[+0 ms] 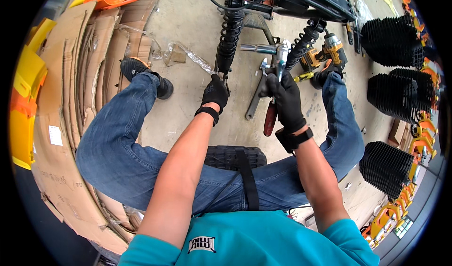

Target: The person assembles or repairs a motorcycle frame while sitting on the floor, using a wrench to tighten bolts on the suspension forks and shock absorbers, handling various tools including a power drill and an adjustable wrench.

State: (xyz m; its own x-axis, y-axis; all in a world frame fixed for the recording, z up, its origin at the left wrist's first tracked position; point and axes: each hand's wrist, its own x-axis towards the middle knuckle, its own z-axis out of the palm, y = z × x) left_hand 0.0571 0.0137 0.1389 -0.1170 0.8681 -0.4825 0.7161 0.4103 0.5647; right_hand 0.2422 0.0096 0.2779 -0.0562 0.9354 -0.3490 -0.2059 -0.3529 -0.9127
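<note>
My left hand [215, 94], in a black glove, is closed around the lower end of a black coil-spring shock absorber [231, 33] that hangs from a black frame. In my right hand [288, 101], also gloved, is a socket wrench [282, 54]. Its chrome head and a long socket pointing left show above the fist, and a red grip shows below. Just left of that fist, a grey adjustable wrench [255, 96] lies on the floor. Beyond the right hand is a second coil-spring shock absorber [303, 42], leaning to the right.
A yellow cordless impact driver [334, 49] stands by my right foot. The black metal frame [310, 2] spans the far side. Flattened cardboard [52, 106] is piled at left, with yellow-orange panels [26, 92] beyond. Stacked black ribbed parts [393, 94] line the right. Clear plastic wrap [188, 54] lies ahead.
</note>
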